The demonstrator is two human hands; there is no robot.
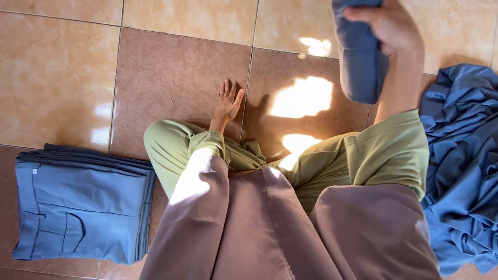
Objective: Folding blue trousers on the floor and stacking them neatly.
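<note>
Folded blue trousers (360,57) held clamped in right hand (391,26) at 1 o'clock. Left hand not seen. Judged: stacking step; stack (78,207) at 8 o'clock needs reach across.

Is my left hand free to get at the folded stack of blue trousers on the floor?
Probably yes. The left hand rests empty on the tiled floor, and only bare tile lies between it and the folded stack on that side; nothing blocks the way.
</note>
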